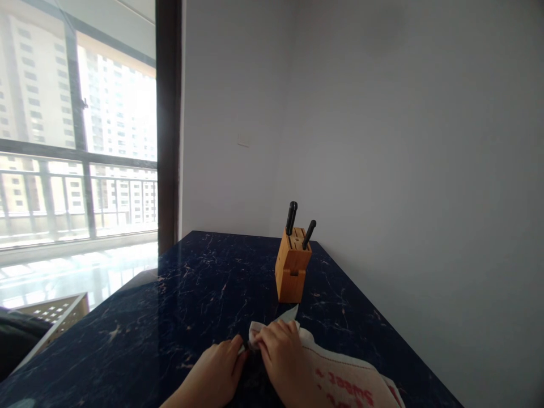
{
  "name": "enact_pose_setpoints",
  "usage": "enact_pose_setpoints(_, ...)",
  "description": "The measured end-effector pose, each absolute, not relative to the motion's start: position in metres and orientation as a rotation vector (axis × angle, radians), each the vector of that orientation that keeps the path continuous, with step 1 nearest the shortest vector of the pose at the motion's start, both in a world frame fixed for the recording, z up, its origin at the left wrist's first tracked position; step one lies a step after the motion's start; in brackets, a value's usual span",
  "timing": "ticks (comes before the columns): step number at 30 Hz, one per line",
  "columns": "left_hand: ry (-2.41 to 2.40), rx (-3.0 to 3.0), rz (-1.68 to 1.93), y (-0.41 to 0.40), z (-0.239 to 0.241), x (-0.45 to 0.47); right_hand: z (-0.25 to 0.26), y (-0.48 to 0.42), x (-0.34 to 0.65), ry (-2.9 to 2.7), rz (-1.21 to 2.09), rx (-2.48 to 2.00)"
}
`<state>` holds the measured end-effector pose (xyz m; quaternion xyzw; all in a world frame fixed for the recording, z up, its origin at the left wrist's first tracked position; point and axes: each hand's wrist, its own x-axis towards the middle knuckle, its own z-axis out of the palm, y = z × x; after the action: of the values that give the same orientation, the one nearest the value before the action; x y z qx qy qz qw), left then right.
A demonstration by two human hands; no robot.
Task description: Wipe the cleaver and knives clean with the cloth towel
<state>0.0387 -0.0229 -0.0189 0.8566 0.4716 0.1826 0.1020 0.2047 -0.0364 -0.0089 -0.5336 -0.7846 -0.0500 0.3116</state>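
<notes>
Low in the head view, my left hand is closed around the handle end of a kitchen knife. The blade points away and to the right, its tip just short of the knife block. My right hand pinches a white cloth with red lettering over the blade, hiding its middle. The rest of the cloth trails to the right across the table. Beyond the blade tip stands a wooden knife block, with two black-handled knives upright in its slots.
All of this is on a dark blue marbled table. A grey wall runs along its right side and back. At left are a dark door frame, a bright window, and a pale perforated basket beside the table edge.
</notes>
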Motion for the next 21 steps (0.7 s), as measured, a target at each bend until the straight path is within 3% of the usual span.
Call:
enact_pose_setpoints(9, 1.398, 2.518, 0.553, -0.0218, -0.0229, 0.0385, -0.0064, -0.0411, 0.2081, -2.115, -0.050, -1.371)
enact_pose_setpoints(16, 1.441, 2.503, 0.492, -0.0225, -0.0203, 0.0391, -0.0041, -0.0389, 0.2146, -2.136, -0.227, -1.576)
enact_pose_setpoints(21, 1.425, 2.534, 0.482, -0.0221, -0.0190, 0.0395, -0.0066, -0.0432, 0.2100, -2.252, -0.155, -1.432)
